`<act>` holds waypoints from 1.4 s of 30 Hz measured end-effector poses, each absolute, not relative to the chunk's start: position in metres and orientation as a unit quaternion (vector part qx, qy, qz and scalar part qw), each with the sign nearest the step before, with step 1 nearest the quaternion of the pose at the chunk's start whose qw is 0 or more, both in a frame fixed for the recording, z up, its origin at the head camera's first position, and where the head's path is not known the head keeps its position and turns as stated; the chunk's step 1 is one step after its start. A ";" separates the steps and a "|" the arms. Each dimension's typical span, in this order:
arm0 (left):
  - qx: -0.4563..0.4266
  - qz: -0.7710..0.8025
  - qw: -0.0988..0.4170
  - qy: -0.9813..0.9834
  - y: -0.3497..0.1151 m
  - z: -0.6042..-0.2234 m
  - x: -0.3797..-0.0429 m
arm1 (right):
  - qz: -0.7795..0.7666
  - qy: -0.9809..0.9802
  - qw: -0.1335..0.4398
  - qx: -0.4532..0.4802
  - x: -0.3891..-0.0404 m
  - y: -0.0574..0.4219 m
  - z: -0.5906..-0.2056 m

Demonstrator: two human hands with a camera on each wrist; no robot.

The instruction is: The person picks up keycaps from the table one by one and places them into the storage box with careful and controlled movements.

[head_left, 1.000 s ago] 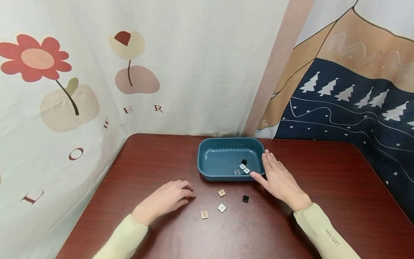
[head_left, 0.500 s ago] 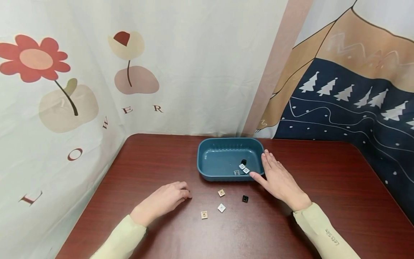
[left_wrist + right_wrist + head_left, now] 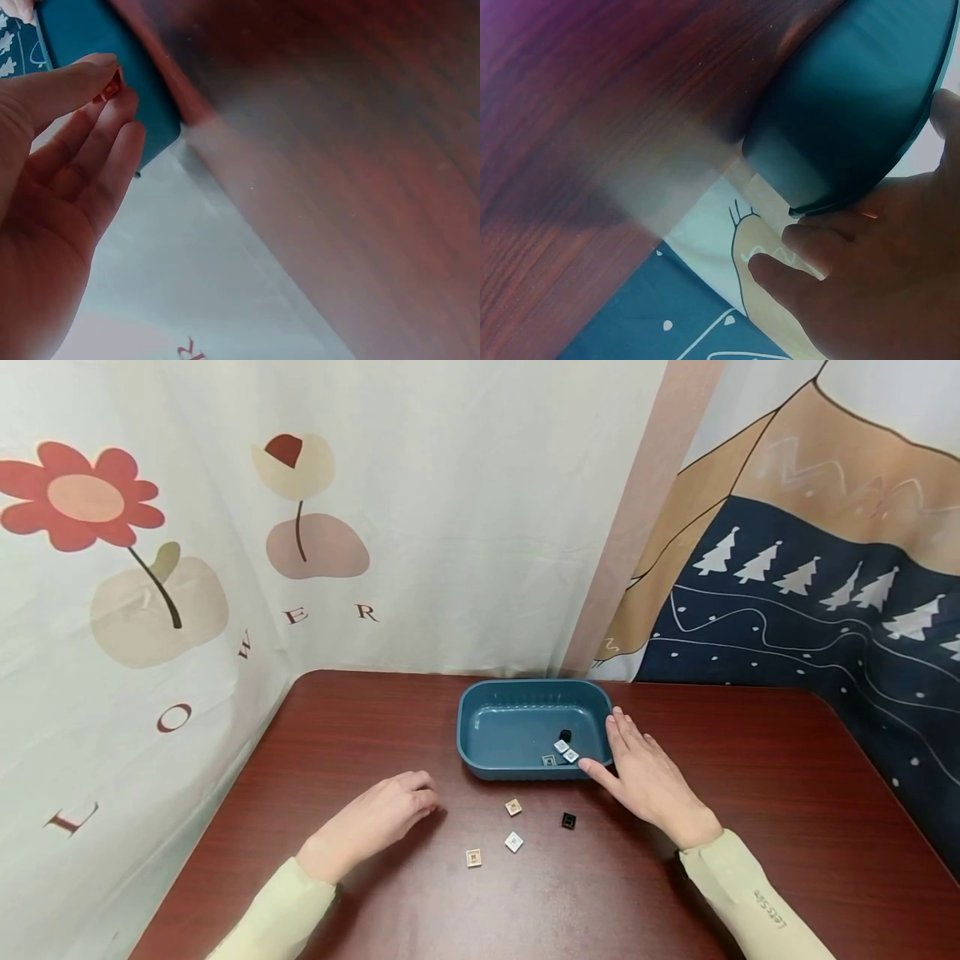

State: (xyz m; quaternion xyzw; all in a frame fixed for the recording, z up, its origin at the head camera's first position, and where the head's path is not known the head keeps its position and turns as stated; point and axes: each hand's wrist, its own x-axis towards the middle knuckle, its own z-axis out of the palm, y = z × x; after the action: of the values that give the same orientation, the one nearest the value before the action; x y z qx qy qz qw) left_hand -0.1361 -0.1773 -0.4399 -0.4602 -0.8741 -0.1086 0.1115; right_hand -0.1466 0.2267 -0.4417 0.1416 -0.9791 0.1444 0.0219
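And here are the thumb and fingers of my left hand [image 3: 367,822], pinching a small orange-red keycap [image 3: 110,88], a catch visible only from the left wrist! The hand is just above the table [image 3: 360,735], left of the loose pieces. Over to my right hand [image 3: 648,777]: fingers extended along the right end of the teal plastic bin [image 3: 498,727], thumb reaching its front rim, touching but clutching nothing.

In front of the bin, four keycaps lie loose: a tan keycap [image 3: 513,807] closest to the bin, a white keycap [image 3: 513,842] below it, a second tan keycap [image 3: 473,858] nearest me, and a black keycap [image 3: 568,820] out towards my right hand. Inside the bin, bunched towards the front right corner, a black piece [image 3: 566,736] sits beside two white keycaps [image 3: 571,755]. Behind everything hangs the flower-print curtain [image 3: 465,527], pine trees on navy at the right.
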 end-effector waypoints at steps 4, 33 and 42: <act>-0.463 -0.118 0.131 -0.869 -0.174 -0.434 -0.137 | 0.142 -0.980 0.023 0.141 -0.147 0.227 -0.442; -0.435 -0.274 0.185 -0.838 -0.103 -0.398 -0.166 | 0.149 -0.979 0.022 0.136 -0.146 0.225 -0.442; -0.430 -0.250 0.163 -0.852 -0.085 -0.399 -0.182 | 0.152 -0.979 0.019 0.134 -0.147 0.225 -0.441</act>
State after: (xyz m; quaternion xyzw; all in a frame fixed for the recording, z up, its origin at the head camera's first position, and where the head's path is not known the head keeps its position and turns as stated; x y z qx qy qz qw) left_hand -0.1820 -0.0847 -0.3987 -0.4301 -0.8522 -0.2496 0.1625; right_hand -0.1466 0.2249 -0.4412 0.1341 -0.9791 0.1516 0.0189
